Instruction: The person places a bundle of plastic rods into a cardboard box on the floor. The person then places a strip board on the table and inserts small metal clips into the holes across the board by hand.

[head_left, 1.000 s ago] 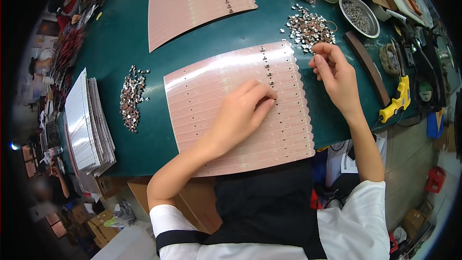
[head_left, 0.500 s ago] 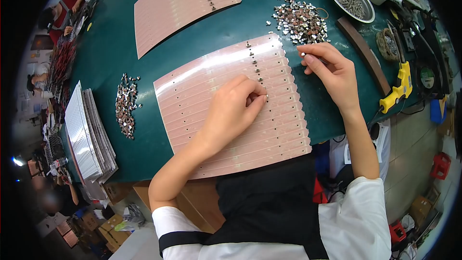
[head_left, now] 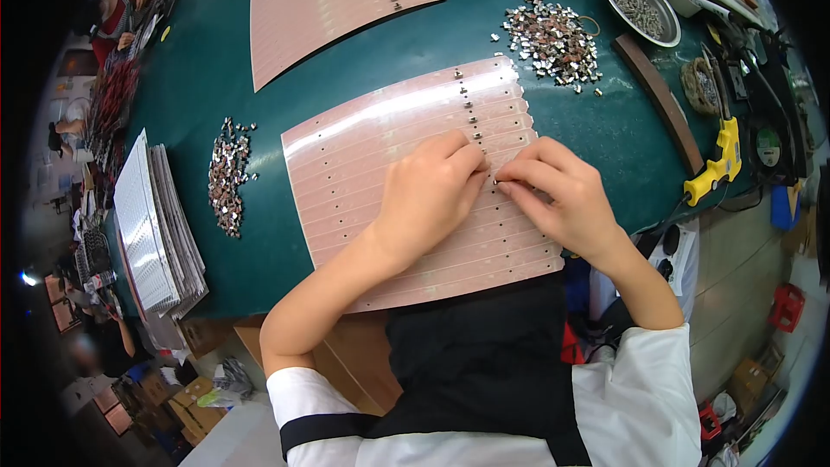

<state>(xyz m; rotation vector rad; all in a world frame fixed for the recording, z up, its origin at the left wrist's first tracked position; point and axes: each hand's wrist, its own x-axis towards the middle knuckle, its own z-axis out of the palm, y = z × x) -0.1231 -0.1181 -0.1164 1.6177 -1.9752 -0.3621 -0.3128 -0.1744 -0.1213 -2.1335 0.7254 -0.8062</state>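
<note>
A pink ribbed panel [head_left: 372,207] with small holes and a scalloped right edge lies before me. Several small metal clips [head_left: 469,105] sit in a row on its upper right part. My left hand [head_left: 432,186] rests on the panel, thumb and fingers pinched beside that row; whatever is between them is hidden. Close by, my right hand [head_left: 558,195] pinches a tiny metal clip over the panel, its fingertips near the left ones. The clip shows only as a small glint.
A loose pile of clips [head_left: 553,41] lies at the upper right, another pile [head_left: 228,177] at the left. Around the table stand a second pink panel [head_left: 333,13], a metal bowl of small parts [head_left: 641,7], a yellow-handled tool [head_left: 717,163], a dark curved bar [head_left: 659,104] and stacked sheets [head_left: 154,233].
My right hand has moved from beside the clip pile down and left onto the panel, carrying a clip. My left hand stays at the row, its fingertips shifted slightly. The view has shifted a little.
</note>
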